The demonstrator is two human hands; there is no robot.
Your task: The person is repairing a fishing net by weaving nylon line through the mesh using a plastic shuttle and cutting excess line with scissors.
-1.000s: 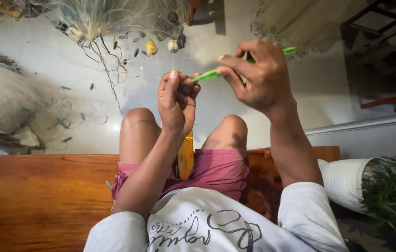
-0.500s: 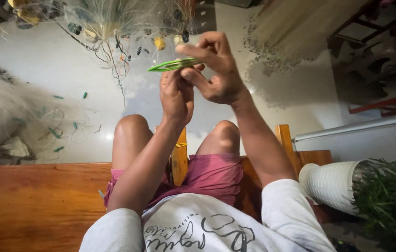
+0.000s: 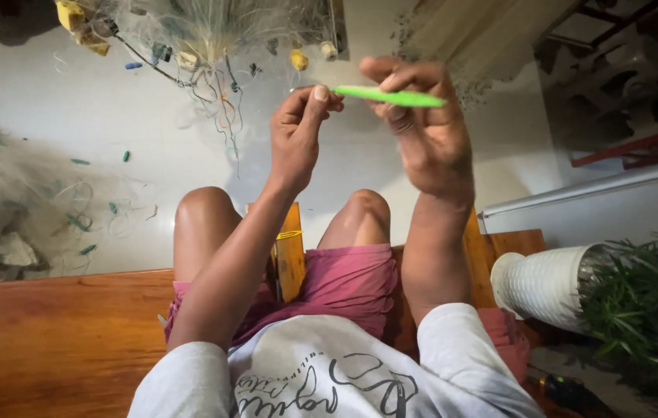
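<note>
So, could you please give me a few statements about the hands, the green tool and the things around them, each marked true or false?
1. The right hand holds a green netting needle. True.
2. The left hand rests on a knee. False: it is raised, pinching at the needle's tip.
3. A fishing net with floats hangs ahead. True.
4. The white ribbed pot stands left of the person. False: it stands on the right, beside a green plant.

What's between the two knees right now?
In the head view, a yellow wooden slat stands upright between the left knee and the right knee, with pink shorts below.
</note>
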